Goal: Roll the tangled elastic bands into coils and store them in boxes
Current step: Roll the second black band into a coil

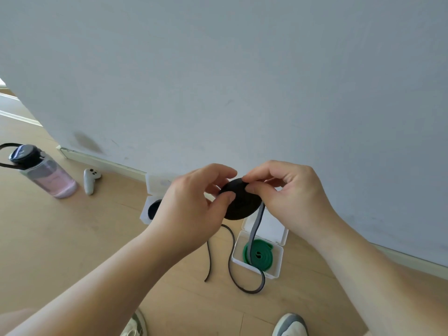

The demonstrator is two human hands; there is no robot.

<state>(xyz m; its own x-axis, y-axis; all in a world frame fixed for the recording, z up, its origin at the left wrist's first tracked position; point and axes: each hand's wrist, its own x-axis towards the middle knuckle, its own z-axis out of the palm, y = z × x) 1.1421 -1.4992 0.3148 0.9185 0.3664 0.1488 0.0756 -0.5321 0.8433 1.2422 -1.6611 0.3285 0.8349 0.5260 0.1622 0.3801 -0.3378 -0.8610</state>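
Two open boxes (276, 267), green coil (259, 254) inside

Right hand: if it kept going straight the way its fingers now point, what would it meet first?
The right hand points left, so beyond the black coiled elastic band it already pinches, it would likely meet the left hand first; depth is unclear.

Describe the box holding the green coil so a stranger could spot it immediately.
Follow the pale wall down to the wooden floor beneath the right hand. There sits an open white box holding a green coil; the other box, further left, holds a dark one.
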